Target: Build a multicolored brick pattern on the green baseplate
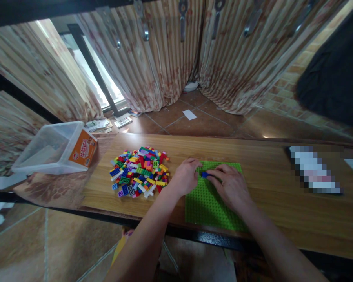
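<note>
A green studded baseplate (211, 211) lies on the wooden table in front of me. My right hand (231, 186) is over its upper part, with thumb and fingers pinched on a small dark blue brick (205, 174). The brick is low over the studs; I cannot tell whether it is pressed on. My left hand (186, 177) rests at the plate's upper left edge, close to the brick. Its fingers are curled together, and whatever they may hold is hidden. Left of this hand spreads a pile of mixed coloured bricks (141, 171).
A clear plastic bin (47, 154) with an orange label stands beyond the table's left end. Toward the right of the table (264, 172) lies a dark-edged flat object (314, 170), blurred out. Striped curtains (153, 58) hang behind, and a white paper (190, 114) is on the floor.
</note>
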The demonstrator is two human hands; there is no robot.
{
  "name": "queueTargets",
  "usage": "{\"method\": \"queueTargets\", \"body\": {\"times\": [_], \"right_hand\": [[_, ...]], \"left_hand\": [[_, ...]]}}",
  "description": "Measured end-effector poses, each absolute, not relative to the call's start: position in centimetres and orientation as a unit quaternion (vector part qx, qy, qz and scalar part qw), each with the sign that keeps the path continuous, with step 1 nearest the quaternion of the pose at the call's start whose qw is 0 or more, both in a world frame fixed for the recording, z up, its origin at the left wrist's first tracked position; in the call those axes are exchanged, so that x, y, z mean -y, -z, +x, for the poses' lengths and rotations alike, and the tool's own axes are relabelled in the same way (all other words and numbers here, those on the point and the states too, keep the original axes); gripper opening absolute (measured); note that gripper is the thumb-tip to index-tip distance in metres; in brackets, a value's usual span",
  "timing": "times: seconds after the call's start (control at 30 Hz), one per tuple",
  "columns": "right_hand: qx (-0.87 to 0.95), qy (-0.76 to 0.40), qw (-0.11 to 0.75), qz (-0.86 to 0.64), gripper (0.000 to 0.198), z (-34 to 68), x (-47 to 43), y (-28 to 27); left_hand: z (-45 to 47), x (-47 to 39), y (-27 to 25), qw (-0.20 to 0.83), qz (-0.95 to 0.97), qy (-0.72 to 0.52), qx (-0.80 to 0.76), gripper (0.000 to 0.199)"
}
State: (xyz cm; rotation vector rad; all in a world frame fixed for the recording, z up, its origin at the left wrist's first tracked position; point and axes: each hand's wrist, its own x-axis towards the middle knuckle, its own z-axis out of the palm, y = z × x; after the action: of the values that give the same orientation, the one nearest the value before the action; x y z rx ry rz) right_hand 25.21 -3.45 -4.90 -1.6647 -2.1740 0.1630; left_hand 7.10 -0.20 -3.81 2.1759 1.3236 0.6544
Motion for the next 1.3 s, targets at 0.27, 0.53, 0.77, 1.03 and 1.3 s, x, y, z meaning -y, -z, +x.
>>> {"method": "queueTargets", "body": {"times": [0.27,0.53,0.77,1.03,1.3], "right_hand": [[0.767,-0.065,0.188,-0.610,0.019,25.0,3.6,4.5],[0.769,-0.057,0.200,-0.604,0.021,24.9,3.5,4.7],[0.766,-0.063,0.188,-0.612,0.020,24.7,3.4,4.5],[0.770,-0.064,0.202,-0.602,0.020,24.1,3.7,4.5],[0.773,-0.061,0.208,-0.596,0.021,24.1,3.6,4.8]], "left_hand": [[6.8,-0.1,3.7,0.254,0.790,-0.266,-0.490,0.037],[5.9,-0.5,2.8,0.239,0.740,-0.266,-0.569,0.030],[6.0,-0.6,2.8,0.241,0.720,-0.228,-0.609,0.025],[6.3,-0.5,2.9,0.264,0.721,-0.227,-0.599,0.024],[6.1,-0.5,2.9,0.270,0.723,-0.235,-0.591,0.024]]}}
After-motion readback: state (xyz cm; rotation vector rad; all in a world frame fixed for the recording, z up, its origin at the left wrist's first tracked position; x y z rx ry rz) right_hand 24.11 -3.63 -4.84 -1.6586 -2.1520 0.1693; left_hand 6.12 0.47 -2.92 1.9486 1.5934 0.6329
